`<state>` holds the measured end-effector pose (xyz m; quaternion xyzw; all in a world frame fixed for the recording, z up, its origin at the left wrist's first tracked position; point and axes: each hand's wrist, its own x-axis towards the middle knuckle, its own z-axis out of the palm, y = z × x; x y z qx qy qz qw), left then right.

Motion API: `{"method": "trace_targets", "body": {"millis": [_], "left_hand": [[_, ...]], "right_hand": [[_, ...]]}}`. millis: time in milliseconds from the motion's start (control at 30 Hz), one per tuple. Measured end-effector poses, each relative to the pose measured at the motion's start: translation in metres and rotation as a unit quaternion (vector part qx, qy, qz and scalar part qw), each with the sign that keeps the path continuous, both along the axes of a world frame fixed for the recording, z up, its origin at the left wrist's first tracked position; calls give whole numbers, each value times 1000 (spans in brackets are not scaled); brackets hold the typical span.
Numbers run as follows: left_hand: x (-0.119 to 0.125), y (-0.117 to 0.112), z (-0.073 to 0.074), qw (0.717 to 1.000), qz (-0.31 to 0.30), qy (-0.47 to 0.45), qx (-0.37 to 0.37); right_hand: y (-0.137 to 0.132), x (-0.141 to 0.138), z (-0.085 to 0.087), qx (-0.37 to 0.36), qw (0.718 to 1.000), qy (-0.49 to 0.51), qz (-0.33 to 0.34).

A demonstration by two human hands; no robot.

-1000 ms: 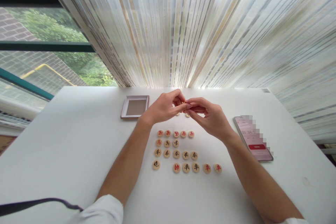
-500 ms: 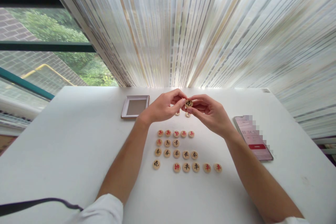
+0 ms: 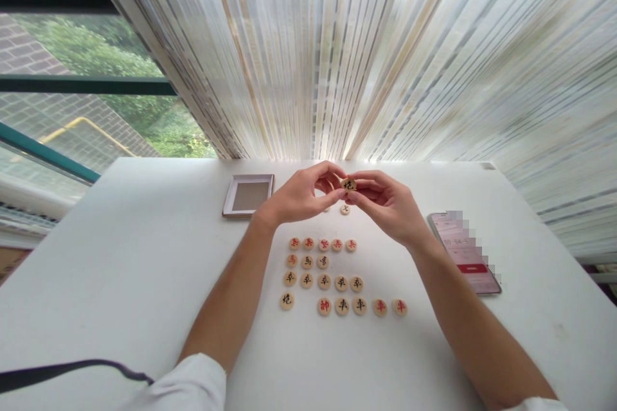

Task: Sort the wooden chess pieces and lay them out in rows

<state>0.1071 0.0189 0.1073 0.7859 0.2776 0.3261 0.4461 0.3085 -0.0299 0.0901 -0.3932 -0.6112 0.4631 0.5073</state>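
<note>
Both hands meet above the far middle of the white table. My left hand and my right hand pinch one round wooden chess piece between their fingertips; its black character faces me. Below the hands lie several wooden chess pieces in rows, some marked red, some black. One loose piece lies on the table just under my right fingers.
A shallow square box lid rests at the far centre-left. A smartphone with a lit screen lies to the right. Striped curtains hang behind the table; a window shows at the left. A dark strap crosses the near left corner.
The held piece has been turned so its black character shows, and both hands have risen slightly. The rows on the table have not moved.
</note>
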Motion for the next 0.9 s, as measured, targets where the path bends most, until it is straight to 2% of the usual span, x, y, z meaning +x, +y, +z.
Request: {"method": "trace_targets", "body": {"millis": [267,600,733,900], "left_hand": [[2,-2,3,1000,9,-7,15],[6,-8,5,999,-9,-14,28],[6,-8,4,999,4,-4,31],[4,-5,3,999,20,3,44]], "right_hand": [[2,3,3,-44,999,30,-5],[2,0,3,-26,998,25,-41],[1,-1,3,-14,999,12,-43],[2,1,1,-32,999,16,-32]]}}
